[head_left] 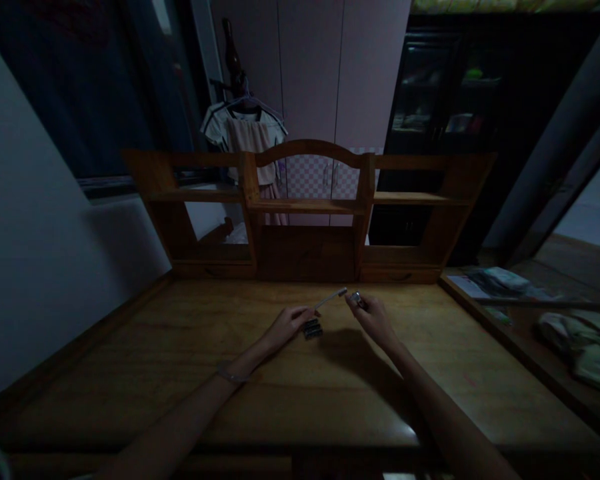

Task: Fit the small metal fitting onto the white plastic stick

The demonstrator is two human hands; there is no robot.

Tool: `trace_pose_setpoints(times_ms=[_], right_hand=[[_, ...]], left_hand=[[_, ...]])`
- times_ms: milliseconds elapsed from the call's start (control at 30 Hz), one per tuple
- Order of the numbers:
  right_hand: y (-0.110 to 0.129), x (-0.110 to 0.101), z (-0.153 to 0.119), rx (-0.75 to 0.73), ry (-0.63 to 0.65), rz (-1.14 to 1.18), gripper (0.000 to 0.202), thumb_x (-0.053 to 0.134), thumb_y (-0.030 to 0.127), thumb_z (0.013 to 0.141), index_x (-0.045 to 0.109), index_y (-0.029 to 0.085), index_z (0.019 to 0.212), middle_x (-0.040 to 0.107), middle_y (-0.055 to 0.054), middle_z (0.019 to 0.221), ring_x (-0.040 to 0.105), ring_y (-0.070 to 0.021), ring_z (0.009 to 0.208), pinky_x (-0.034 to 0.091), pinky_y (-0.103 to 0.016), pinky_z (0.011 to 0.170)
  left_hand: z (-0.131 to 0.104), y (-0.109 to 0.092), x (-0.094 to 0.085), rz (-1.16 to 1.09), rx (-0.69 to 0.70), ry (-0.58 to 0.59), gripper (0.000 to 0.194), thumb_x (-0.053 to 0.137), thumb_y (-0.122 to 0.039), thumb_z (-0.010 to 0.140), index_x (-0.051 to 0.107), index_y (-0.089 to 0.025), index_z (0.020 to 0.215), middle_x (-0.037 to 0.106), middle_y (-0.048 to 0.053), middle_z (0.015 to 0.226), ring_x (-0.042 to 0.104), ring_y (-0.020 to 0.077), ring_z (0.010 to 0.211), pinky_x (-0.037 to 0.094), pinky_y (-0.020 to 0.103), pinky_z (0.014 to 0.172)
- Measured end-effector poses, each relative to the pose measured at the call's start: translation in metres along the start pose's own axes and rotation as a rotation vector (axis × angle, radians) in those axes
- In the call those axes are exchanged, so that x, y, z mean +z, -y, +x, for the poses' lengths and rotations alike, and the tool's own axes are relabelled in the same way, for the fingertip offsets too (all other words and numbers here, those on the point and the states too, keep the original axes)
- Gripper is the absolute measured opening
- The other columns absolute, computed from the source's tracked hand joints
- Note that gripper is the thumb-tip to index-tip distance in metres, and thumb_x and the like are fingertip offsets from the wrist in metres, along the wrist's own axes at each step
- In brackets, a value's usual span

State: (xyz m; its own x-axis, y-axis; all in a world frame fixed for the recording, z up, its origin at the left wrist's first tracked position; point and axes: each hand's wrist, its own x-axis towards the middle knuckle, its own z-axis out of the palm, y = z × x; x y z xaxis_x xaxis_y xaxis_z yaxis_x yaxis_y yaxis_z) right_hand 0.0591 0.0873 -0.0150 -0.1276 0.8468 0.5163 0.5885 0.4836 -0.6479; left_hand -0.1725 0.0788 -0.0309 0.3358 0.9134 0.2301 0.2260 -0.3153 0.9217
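Note:
My left hand (293, 320) is closed on a thin pale toothbrush (331, 297), whose darker head points up and to the right. Just under those fingers, a small dark block-like thing with light marks (313, 328) rests on the desk (180, 360); its kind is too small to tell. To the right of the brush head, my right hand (375, 319) pinches a small shiny silver and dark object (359, 299), too dim to name. The brush head and this object are close together, with a narrow gap between them.
A wooden shelf unit (305, 207) with small drawers stands along the desk's back edge. Clothes on a hanger (250, 130) hang behind it, before a pale wardrobe (310, 80). On the right, a lower surface holds a bundle of cloth (585, 347). The room is dim.

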Motion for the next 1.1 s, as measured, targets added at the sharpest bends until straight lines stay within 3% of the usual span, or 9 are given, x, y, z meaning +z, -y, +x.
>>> trace_pose_setpoints(times_ms=[133, 300, 467, 633, 833, 1000, 1100], right_hand=[[-0.010, 0.005, 0.003, 0.086, 0.036, -0.089, 0.026, 0.048, 0.032, 0.078, 0.045, 0.016, 0.058, 0.037, 0.003, 0.052, 0.035, -0.0087, 0.049, 0.018, -0.023, 0.048], [-0.017, 0.013, 0.002, 0.075, 0.107, -0.112, 0.018, 0.048, 0.021, 0.068, 0.037, 0.017, 0.054, 0.031, 0.005, 0.050, 0.030, -0.0073, 0.046, 0.016, -0.023, 0.047], [-0.016, 0.012, 0.002, 0.070, 0.067, -0.096, 0.020, 0.045, 0.020, 0.066, 0.031, 0.018, 0.053, 0.027, 0.005, 0.050, 0.029, -0.0071, 0.047, 0.015, -0.023, 0.047], [-0.017, 0.012, 0.002, 0.084, 0.078, -0.112, 0.018, 0.045, 0.020, 0.065, 0.032, 0.018, 0.053, 0.027, 0.005, 0.050, 0.029, -0.0070, 0.046, 0.014, -0.024, 0.047], [-0.013, 0.011, 0.002, 0.029, 0.066, -0.108, 0.019, 0.045, 0.019, 0.066, 0.032, 0.017, 0.053, 0.028, 0.005, 0.050, 0.030, -0.0069, 0.047, 0.015, -0.023, 0.048], [-0.013, 0.012, 0.001, 0.034, 0.060, -0.113, 0.019, 0.045, 0.019, 0.067, 0.034, 0.017, 0.052, 0.029, 0.005, 0.049, 0.031, -0.0070, 0.046, 0.015, -0.023, 0.047], [-0.014, 0.013, 0.001, 0.029, 0.044, -0.108, 0.019, 0.046, 0.019, 0.067, 0.035, 0.017, 0.052, 0.030, 0.005, 0.049, 0.031, -0.0070, 0.046, 0.015, -0.023, 0.047]], left_hand=[[-0.003, -0.005, -0.002, 0.002, -0.018, -0.007, 0.054, 0.044, -0.056, 0.083, 0.068, -0.009, 0.096, 0.061, 0.004, 0.069, 0.054, 0.0161, 0.069, 0.040, 0.023, 0.061], [-0.003, -0.004, 0.000, -0.006, -0.004, 0.024, 0.052, 0.046, -0.055, 0.083, 0.069, -0.010, 0.095, 0.063, 0.006, 0.076, 0.055, 0.0175, 0.074, 0.042, 0.024, 0.064], [-0.001, -0.002, -0.001, -0.001, 0.066, -0.019, 0.047, 0.046, -0.053, 0.084, 0.069, -0.012, 0.092, 0.066, 0.006, 0.087, 0.057, 0.0179, 0.082, 0.042, 0.025, 0.074], [-0.002, -0.001, -0.001, -0.020, 0.035, 0.029, 0.048, 0.047, -0.052, 0.084, 0.068, -0.010, 0.091, 0.065, 0.006, 0.082, 0.057, 0.0168, 0.076, 0.042, 0.024, 0.066], [-0.002, -0.002, -0.003, 0.015, 0.042, -0.077, 0.046, 0.046, -0.052, 0.085, 0.067, -0.011, 0.090, 0.062, 0.004, 0.071, 0.056, 0.0166, 0.072, 0.041, 0.023, 0.063], [-0.003, -0.001, 0.001, -0.054, 0.044, 0.030, 0.046, 0.045, -0.051, 0.085, 0.067, -0.010, 0.088, 0.063, 0.005, 0.077, 0.056, 0.0165, 0.073, 0.042, 0.024, 0.066], [-0.001, 0.000, 0.001, -0.033, 0.062, -0.001, 0.045, 0.045, -0.051, 0.085, 0.067, -0.011, 0.085, 0.063, 0.005, 0.079, 0.057, 0.0165, 0.075, 0.042, 0.024, 0.068]])
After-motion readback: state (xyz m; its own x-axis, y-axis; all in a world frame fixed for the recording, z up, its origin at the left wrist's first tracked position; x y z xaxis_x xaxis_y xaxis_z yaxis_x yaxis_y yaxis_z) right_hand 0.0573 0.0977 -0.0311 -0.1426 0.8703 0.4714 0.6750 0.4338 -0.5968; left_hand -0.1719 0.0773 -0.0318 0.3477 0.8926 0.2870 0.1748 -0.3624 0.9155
